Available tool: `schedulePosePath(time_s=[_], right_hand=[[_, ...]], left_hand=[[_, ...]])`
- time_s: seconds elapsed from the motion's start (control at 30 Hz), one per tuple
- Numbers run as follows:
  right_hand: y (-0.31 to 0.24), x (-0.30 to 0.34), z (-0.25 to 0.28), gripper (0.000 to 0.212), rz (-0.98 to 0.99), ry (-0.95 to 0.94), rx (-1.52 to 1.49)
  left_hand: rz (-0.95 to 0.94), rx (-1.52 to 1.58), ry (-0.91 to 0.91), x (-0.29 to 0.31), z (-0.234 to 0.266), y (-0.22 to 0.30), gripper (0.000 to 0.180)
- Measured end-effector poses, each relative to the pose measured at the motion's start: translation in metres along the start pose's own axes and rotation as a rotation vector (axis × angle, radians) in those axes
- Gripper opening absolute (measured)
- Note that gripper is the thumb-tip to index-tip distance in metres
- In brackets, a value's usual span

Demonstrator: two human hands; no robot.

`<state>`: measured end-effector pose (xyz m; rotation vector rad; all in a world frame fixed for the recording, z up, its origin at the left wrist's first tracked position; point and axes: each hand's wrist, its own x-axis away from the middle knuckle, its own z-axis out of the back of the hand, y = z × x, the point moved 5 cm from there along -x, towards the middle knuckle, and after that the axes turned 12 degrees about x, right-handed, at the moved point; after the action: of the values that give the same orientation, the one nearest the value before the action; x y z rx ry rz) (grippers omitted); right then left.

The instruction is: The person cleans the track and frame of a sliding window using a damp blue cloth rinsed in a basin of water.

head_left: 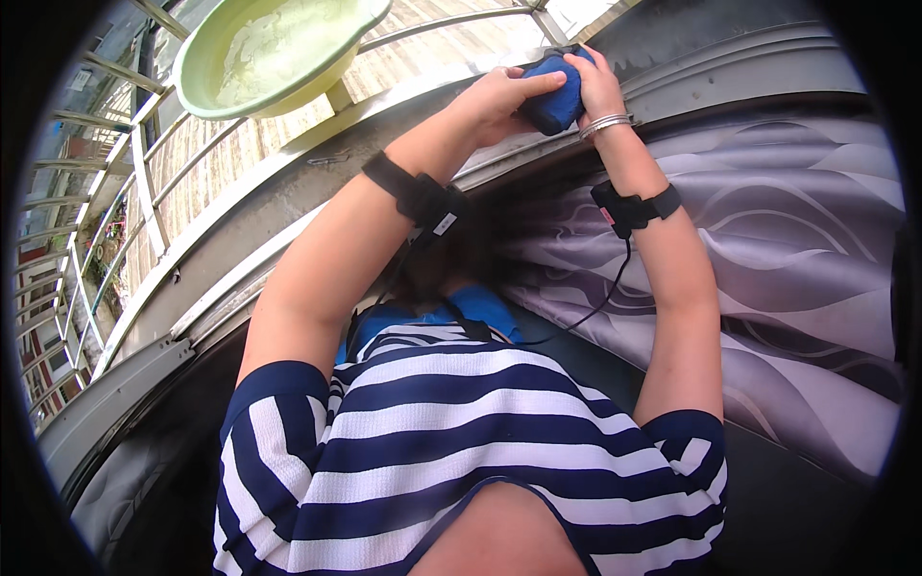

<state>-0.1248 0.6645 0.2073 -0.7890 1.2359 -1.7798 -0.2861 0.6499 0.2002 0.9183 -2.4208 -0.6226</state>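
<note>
Up at the window sill, both arms reach forward to one small blue object with black edges [554, 93]. It looks padded, like a cleaning pad, but its exact kind does not show. My left hand [497, 104] grips its left side, thumb lying across the top. On the opposite side my right hand [599, 88] closes round it, fingers over the upper edge. The undersides of both hands and of the object are hidden. A metal bangle [605, 125] circles my right wrist.
A pale green basin [213, 108] with whitish water stands outside on the left, near metal railing bars [144, 178]. Window track [759, 77] runs along the sill. A grey patterned curtain [797, 259] hangs at right. A cable [615, 288] trails from the right arm's black strap.
</note>
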Motion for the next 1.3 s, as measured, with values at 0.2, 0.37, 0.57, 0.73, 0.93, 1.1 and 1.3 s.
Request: schedulePosePath(time_s=[0.2, 0.37, 0.57, 0.73, 0.93, 1.1, 1.3], right_hand=[[-0.003, -0.006, 0.019, 0.024, -0.096, -0.174, -0.204], [-0.002, -0.01, 0.04, 0.035, -0.003, -0.207, -0.055], [0.019, -0.037, 0.058, 0.032, -0.085, -0.071, 0.005], [0.042, -0.051, 0.052, 0.028, -0.037, -0.013, 0.053], [0.047, -0.054, 0.026, 0.029, 0.049, 0.024, 0.163], [0.009, -0.031, -0.016, 0.035, 0.151, 0.013, 0.281], [-0.033, -0.013, -0.039, 0.024, 0.243, -0.001, -0.06]], left_hand=[[0.039, 0.154, 0.024, -0.02, -0.035, -0.018, 0.058], [-0.131, 0.301, 0.196, -0.071, -0.039, -0.054, 0.046], [-0.226, 0.434, 0.413, -0.1, -0.049, -0.075, 0.039], [-0.273, 0.404, 0.541, -0.107, -0.033, -0.082, 0.038], [-0.349, 0.366, 0.67, -0.102, -0.008, -0.072, 0.031], [-0.314, 0.343, 0.589, -0.071, 0.014, -0.04, 0.039], [-0.206, 0.2, 0.432, -0.016, 0.004, 0.005, 0.05]])
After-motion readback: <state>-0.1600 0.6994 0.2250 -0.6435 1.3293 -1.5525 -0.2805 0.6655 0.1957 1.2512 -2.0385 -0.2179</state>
